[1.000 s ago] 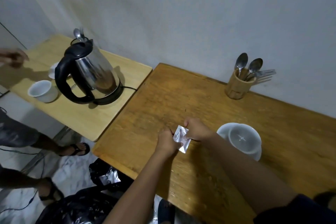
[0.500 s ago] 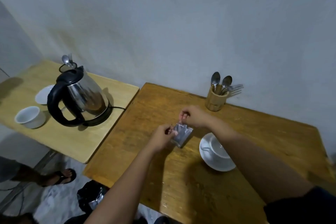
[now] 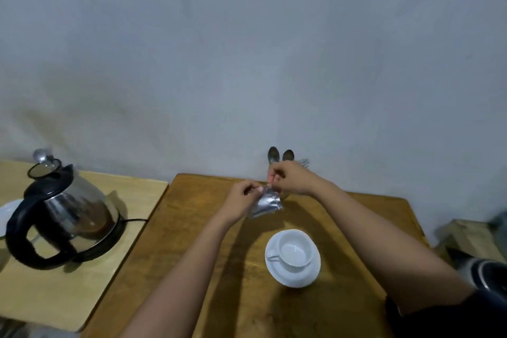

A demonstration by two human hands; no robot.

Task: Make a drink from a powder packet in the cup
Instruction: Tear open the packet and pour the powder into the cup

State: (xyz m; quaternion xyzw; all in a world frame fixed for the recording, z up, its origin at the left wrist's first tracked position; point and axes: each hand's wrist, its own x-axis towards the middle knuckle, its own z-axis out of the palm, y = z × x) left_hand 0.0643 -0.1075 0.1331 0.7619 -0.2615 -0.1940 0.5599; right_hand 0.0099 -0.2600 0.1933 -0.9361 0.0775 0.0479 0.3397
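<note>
Packet [image 3: 265,203] pinched at top edge by left hand [image 3: 242,198] & right hand [image 3: 290,176], held above table [image 3: 192,241].

cup [image 3: 294,251] on saucer [image 3: 299,277] on right table [image 3: 192,228], kettle [image 3: 65,214] on left table [image 3: 82,296], spoons [image 3: 279,155] behind

A plain home tea corner, probably: an electric kettle [image 3: 64,214] on a pale wooden bench [image 3: 82,277], a white cup [image 3: 295,251] on its saucer [image 3: 292,277] on a darker bench [image 3: 208,269], spoons [image 3: 279,155] by a bare grey wall [image 3: 247,49].
</note>
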